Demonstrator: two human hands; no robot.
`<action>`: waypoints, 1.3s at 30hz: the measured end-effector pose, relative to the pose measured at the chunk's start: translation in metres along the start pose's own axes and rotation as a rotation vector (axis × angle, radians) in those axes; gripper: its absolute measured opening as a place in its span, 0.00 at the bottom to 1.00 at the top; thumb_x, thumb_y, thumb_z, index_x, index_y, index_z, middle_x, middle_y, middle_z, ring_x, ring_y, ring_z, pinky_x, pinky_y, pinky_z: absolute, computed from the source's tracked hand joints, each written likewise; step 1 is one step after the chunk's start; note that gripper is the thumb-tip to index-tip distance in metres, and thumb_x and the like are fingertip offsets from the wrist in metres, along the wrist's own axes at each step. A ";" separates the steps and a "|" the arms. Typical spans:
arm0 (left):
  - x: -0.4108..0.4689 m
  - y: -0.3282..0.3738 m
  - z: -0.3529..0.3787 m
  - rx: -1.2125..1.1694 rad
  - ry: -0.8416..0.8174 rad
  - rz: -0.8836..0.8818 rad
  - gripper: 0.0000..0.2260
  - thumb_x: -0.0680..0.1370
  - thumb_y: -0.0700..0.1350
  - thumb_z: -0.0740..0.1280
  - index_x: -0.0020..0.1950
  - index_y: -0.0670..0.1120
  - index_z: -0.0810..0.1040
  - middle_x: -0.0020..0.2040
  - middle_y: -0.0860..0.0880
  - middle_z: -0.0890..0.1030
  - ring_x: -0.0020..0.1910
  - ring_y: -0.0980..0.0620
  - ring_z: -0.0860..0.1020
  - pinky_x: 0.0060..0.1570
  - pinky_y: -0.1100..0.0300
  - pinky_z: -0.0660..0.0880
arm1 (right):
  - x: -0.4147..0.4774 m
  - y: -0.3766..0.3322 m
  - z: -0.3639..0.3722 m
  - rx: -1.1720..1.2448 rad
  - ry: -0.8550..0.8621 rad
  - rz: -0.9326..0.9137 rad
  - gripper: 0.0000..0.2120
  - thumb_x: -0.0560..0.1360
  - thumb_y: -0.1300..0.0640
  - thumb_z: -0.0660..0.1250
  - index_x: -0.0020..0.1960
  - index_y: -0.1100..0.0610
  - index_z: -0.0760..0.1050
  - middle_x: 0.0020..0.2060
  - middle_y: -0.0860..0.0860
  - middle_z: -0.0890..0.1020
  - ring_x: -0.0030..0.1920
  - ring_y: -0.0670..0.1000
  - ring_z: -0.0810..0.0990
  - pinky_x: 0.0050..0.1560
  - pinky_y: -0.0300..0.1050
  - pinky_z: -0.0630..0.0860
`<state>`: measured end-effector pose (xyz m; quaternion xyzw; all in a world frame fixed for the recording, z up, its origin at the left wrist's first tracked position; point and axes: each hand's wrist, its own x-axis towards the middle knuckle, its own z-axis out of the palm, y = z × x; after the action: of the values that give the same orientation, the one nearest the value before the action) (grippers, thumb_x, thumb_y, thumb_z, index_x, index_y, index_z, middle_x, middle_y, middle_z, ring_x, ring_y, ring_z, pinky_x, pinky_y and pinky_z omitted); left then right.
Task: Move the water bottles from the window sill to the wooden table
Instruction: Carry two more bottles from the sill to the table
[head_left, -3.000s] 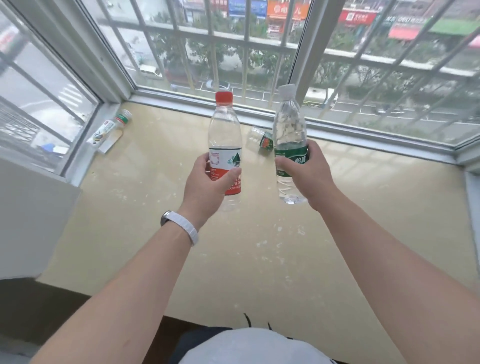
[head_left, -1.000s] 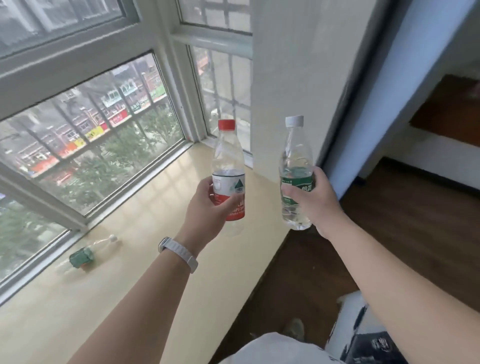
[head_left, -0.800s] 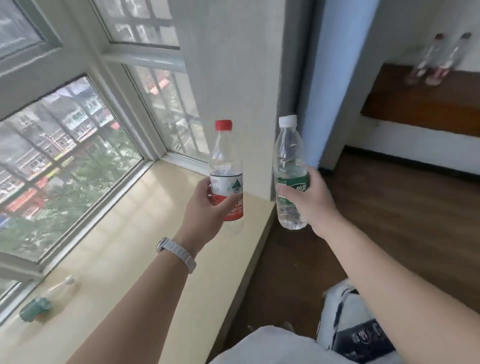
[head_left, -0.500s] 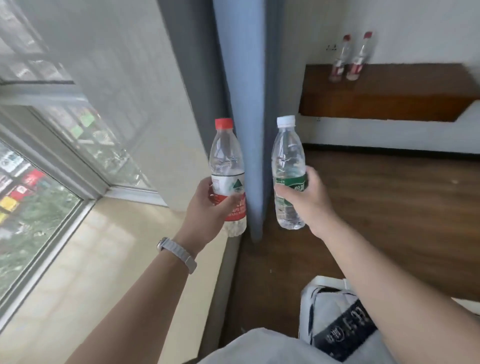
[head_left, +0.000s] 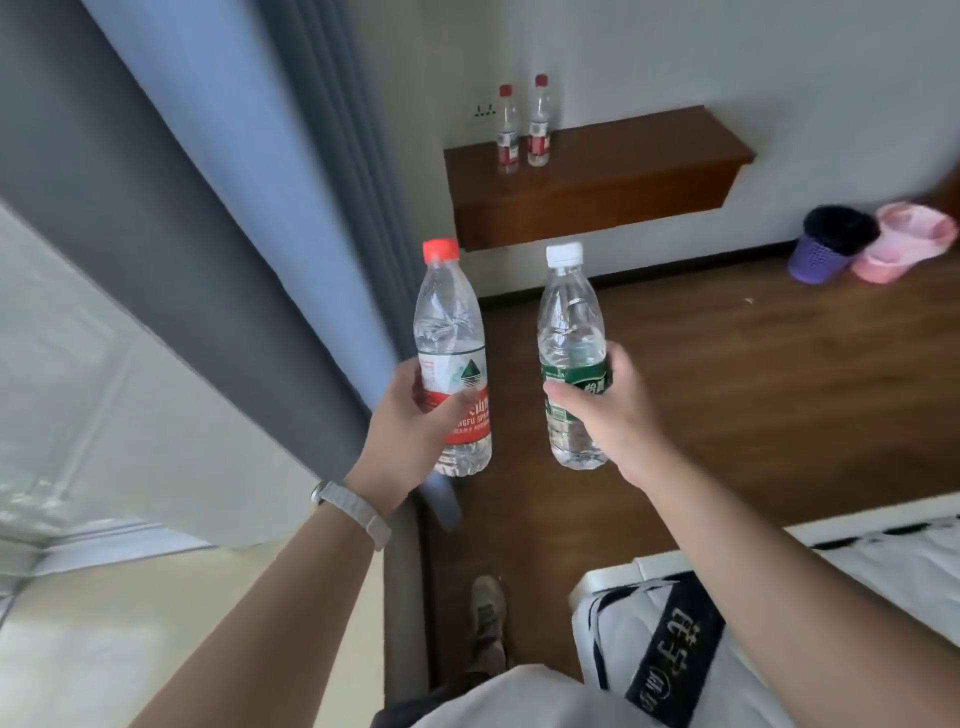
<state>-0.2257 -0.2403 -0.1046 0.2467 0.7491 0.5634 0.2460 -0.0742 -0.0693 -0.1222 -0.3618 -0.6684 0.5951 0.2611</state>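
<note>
My left hand (head_left: 410, 421) grips a clear bottle with a red cap and red label (head_left: 451, 332), held upright. My right hand (head_left: 613, 410) grips a clear bottle with a white cap and green label (head_left: 570, 322), also upright. Both hang in the air over the dark wood floor. Ahead, against the white wall, stands the wooden table (head_left: 623, 171). Two red-capped bottles (head_left: 522, 127) stand upright at its left end. A strip of the cream window sill (head_left: 130, 634) shows at the lower left.
A grey-blue curtain (head_left: 223, 182) hangs at the left, close to my left hand. A purple bin (head_left: 818, 254) and a pink basin (head_left: 904, 244) sit on the floor right of the table. A white bed with a dark runner (head_left: 857, 571) fills the lower right.
My view has swung right, away from the window and sill toward the room. The wooden table with two bottles has come into view and nearer. Both hands keep their bottles.
</note>
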 end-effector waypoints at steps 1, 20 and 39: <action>0.014 0.002 0.002 0.007 -0.025 0.013 0.26 0.65 0.63 0.75 0.60 0.57 0.75 0.52 0.58 0.84 0.50 0.56 0.84 0.49 0.57 0.80 | 0.008 0.000 0.000 -0.006 0.022 0.002 0.27 0.65 0.51 0.80 0.60 0.44 0.72 0.49 0.43 0.83 0.45 0.42 0.83 0.45 0.44 0.80; 0.210 0.005 0.005 -0.059 -0.283 0.025 0.26 0.74 0.54 0.75 0.69 0.53 0.72 0.59 0.55 0.82 0.55 0.56 0.82 0.59 0.50 0.79 | 0.150 -0.030 0.031 -0.032 0.187 0.070 0.31 0.58 0.46 0.81 0.58 0.40 0.74 0.49 0.40 0.84 0.47 0.44 0.85 0.49 0.52 0.82; 0.344 0.039 0.108 0.091 -0.222 -0.024 0.26 0.75 0.56 0.72 0.71 0.58 0.67 0.59 0.61 0.76 0.54 0.58 0.78 0.53 0.60 0.78 | 0.312 -0.015 -0.035 -0.066 0.181 0.108 0.31 0.58 0.43 0.79 0.59 0.41 0.73 0.47 0.40 0.84 0.45 0.43 0.84 0.47 0.49 0.81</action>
<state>-0.4130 0.0693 -0.1248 0.3095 0.7449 0.4953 0.3225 -0.2375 0.1992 -0.1270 -0.4580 -0.6408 0.5510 0.2758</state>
